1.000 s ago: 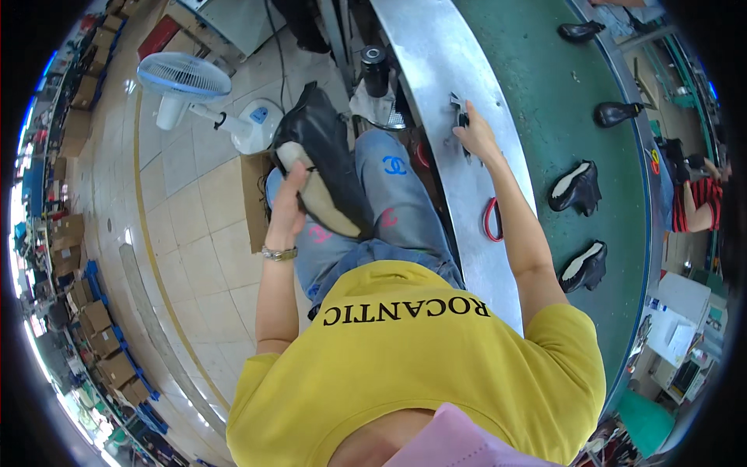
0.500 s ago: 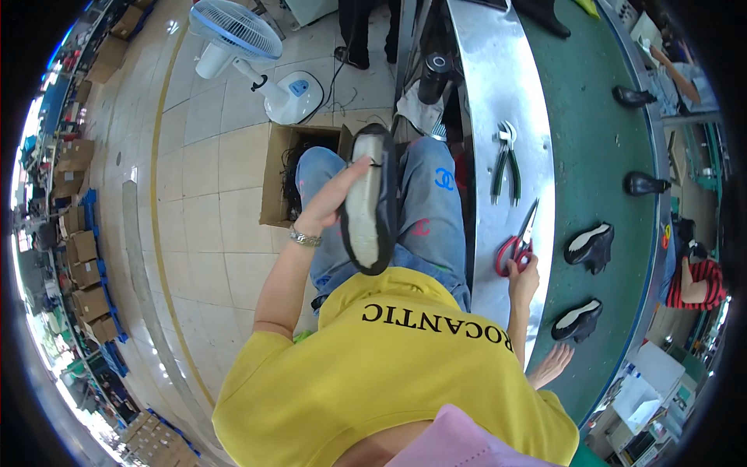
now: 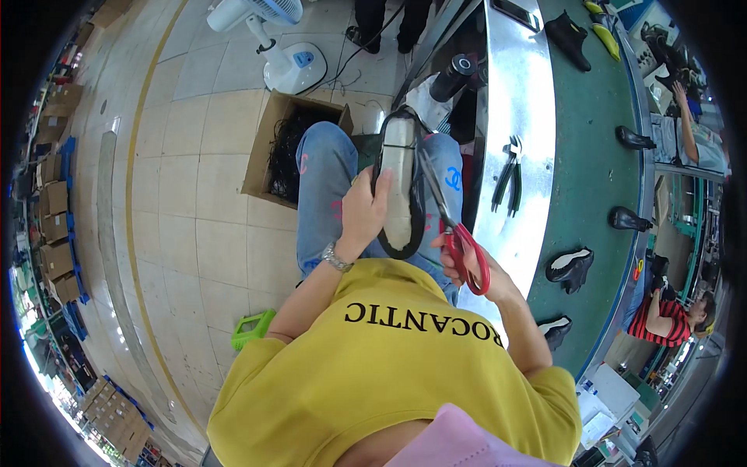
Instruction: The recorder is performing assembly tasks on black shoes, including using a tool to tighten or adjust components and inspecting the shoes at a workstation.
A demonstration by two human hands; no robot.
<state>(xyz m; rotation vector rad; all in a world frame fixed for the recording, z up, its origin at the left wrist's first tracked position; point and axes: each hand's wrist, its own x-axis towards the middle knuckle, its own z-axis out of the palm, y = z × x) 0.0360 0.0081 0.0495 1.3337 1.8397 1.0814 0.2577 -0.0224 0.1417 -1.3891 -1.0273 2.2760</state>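
My left hand (image 3: 366, 212) grips a black shoe (image 3: 398, 183) with its pale sole turned up, held over my lap in blue jeans. My right hand (image 3: 465, 261) holds red-handled scissors (image 3: 455, 233), their blades pointing up along the right edge of the shoe. A watch sits on my left wrist. I wear a yellow shirt.
A metal bench (image 3: 517, 117) with black pliers (image 3: 507, 173) lies to my right, beside a green conveyor belt (image 3: 595, 156) carrying several black shoes. An open cardboard box (image 3: 284, 148) and a white fan (image 3: 284, 54) stand on the tiled floor. Other people sit at the right.
My right hand picked the red scissors off the bench and brought them to the shoe. My left hand turned the shoe sole-up and centred it over my lap.
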